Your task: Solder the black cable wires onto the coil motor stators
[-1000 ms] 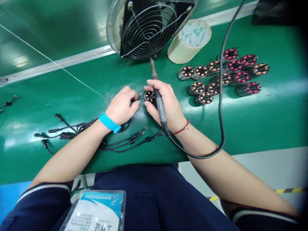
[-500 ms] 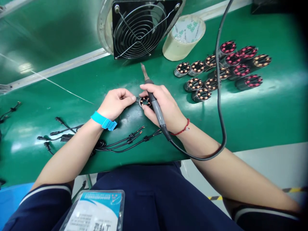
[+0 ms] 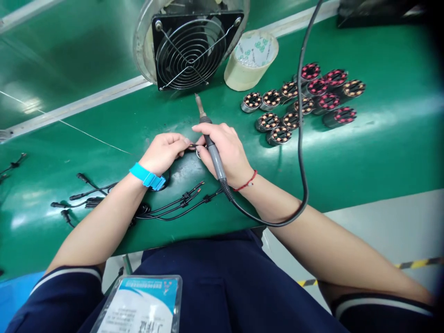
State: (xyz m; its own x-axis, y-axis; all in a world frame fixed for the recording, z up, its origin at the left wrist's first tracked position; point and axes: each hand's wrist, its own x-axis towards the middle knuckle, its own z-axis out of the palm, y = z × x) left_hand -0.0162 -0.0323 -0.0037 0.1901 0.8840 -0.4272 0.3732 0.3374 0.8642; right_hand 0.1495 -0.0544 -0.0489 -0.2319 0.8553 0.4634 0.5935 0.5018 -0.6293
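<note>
My left hand pinches the end of a thin black cable between thumb and fingertips. Across from it, my right hand is closed around a soldering iron, whose tip points up and away toward the fan. The same hand's thumb and fingers also hold a small motor stator, of which only a bit of metal rim shows; the rest is hidden by the fingers and the iron. The hands nearly meet above the green table, the cable end reaching the stator's side.
A fan with a wire guard stands at the back, beside a wide tape roll. Several wound stators stand on the right. Black cables with connectors lie in front. The iron's cord loops over my right forearm.
My right hand has turned the stator, so its windings no longer show. The cable end stays in my left hand. The whole view has shifted slightly, table items appearing farther left.
</note>
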